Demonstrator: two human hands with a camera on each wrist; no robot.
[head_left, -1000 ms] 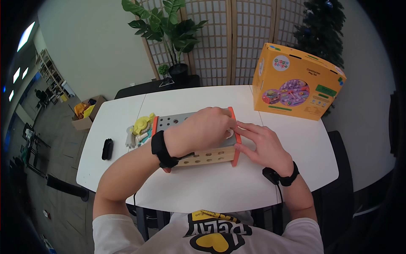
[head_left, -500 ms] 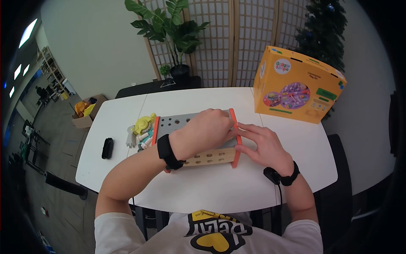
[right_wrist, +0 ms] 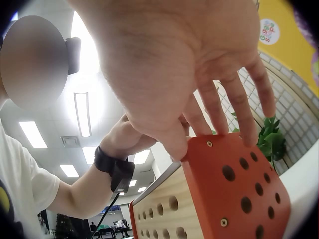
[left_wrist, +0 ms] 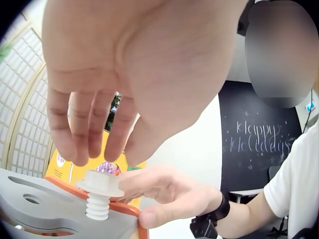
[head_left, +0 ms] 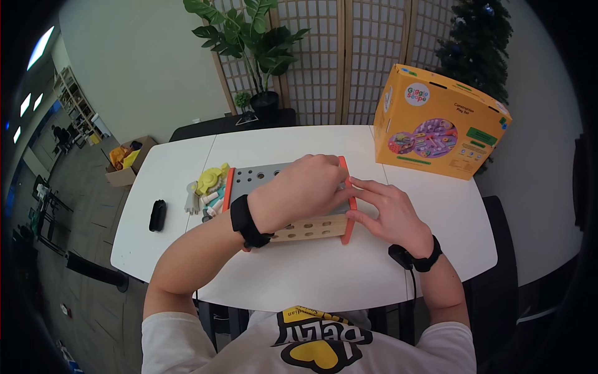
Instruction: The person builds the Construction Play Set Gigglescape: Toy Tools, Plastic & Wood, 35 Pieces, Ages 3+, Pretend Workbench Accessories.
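Observation:
My left hand [head_left: 300, 192] hangs over the right end of the grey top panel [head_left: 249, 181]. In the left wrist view, the fingers of this left hand [left_wrist: 94, 119] point down just above a white threaded bolt [left_wrist: 99, 191], which stands upright in the grey panel [left_wrist: 55, 201]; no finger is visibly curled round it. My right hand [head_left: 392, 215] rests with spread fingers on the red end piece [head_left: 349, 230]. The right wrist view shows the thumb and fingers of the right hand [right_wrist: 199, 84] along the top edge of the holed red side [right_wrist: 234, 189].
Yellow, grey and teal toy parts [head_left: 210, 184] lie left of the wooden-sided toy [head_left: 311, 229]. A black case [head_left: 157, 215] is farther left on the white table [head_left: 261, 280]. The yellow box [head_left: 436, 124] stands at the back right.
My left hand has shifted slightly to the right over the toy, and the white piece visible beside it a second ago is hidden in the head view. My right hand has barely moved.

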